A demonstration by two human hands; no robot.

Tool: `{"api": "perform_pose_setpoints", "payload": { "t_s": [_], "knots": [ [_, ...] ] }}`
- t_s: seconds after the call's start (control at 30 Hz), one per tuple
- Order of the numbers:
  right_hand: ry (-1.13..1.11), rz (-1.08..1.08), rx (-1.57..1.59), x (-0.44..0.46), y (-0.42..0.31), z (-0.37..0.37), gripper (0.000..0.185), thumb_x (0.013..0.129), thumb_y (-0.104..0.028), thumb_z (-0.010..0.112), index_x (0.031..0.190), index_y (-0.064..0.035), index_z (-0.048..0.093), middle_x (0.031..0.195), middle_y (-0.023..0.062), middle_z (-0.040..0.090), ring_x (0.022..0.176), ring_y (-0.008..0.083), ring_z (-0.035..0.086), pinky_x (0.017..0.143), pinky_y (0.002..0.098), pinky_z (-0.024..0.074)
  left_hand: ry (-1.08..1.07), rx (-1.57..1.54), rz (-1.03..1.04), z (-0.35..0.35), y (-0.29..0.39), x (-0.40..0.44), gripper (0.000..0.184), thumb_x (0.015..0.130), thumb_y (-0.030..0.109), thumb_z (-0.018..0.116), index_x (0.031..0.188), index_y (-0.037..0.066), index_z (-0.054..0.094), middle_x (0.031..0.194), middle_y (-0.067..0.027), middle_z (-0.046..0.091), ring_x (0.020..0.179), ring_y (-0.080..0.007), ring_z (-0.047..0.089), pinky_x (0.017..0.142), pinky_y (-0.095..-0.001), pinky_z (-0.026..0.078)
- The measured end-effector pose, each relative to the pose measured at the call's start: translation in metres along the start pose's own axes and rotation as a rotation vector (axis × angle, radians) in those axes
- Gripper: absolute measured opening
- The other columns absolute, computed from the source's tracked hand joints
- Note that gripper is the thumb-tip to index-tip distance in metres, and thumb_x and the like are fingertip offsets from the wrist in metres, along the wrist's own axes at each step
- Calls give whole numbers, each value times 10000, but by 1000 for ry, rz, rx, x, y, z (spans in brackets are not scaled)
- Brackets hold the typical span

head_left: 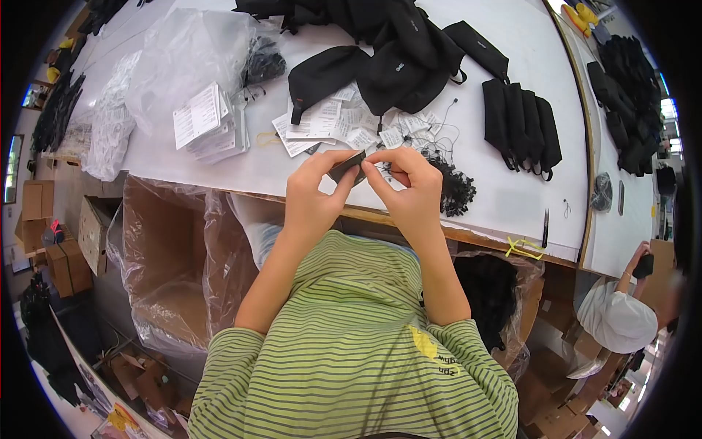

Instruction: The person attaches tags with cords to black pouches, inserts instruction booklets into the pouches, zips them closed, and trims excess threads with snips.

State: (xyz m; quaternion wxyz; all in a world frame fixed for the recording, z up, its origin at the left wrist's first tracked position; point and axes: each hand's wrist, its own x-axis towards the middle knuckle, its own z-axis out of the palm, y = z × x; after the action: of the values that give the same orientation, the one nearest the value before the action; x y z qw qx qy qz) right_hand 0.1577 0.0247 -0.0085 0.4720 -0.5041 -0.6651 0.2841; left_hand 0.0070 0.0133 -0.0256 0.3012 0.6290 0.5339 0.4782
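Over the table's front edge, my left hand (314,192) pinches a small dark, flat rectangular tag (345,167) between thumb and fingers. My right hand (411,186) closes thumb and forefinger at the tag's right corner. What the right fingertips hold there is too small to make out. Just beyond my hands lie loose white printed labels (319,121). A heap of small black strings with plastic ends (455,186) lies to the right of my right hand. Behind the labels are piled black fabric pouches (398,69).
A row of black pouches (521,126) stands at the right, near black tweezers (545,228) and yellow ties (524,247). Left are a label stack (197,117) and a clear plastic bag (183,55). A plastic-lined carton (164,249) sits below. Another person (618,318) works far right.
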Motion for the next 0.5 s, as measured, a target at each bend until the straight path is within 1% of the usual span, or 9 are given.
{"api": "perform_pose_setpoints", "payload": {
  "t_s": [0.13,0.3,0.4,0.43,0.5],
  "knots": [
    [11,20,-14,-1,0,0,97,734,-85,721,808,-46,671,658,27,560,544,119,411,486,257,343,9,47,73,-3,1,1,209,759,-13,697,966,12,689,848,-70,672,738,-137,612,683,-262,469],
    [20,30,-26,-3,0,0,94,736,-85,724,807,-47,676,618,22,521,539,114,403,476,261,314,6,96,121,-4,3,2,219,750,-41,695,955,35,708,821,-59,655,735,-148,599,662,-262,470],
    [32,20,-31,-3,0,-1,101,743,-92,736,817,-55,679,562,-1,442,509,86,362,463,253,276,-7,138,186,-8,2,2,225,741,-47,702,946,44,716,814,-56,646,746,-154,597,656,-267,474],
    [35,72,5,-4,0,-1,104,745,-96,739,822,-58,680,552,-10,417,500,76,345,460,249,266,-11,148,212,-10,2,2,228,735,-48,706,942,47,719,812,-56,643,751,-157,597,654,-269,475],
    [42,177,77,-6,-2,-2,111,751,-105,746,832,-65,682,532,-27,367,484,58,313,455,240,247,-41,104,231,-11,1,1,181,777,-4,679,949,44,709,822,-54,631,730,-173,572,633,-289,455]
  ]
}}
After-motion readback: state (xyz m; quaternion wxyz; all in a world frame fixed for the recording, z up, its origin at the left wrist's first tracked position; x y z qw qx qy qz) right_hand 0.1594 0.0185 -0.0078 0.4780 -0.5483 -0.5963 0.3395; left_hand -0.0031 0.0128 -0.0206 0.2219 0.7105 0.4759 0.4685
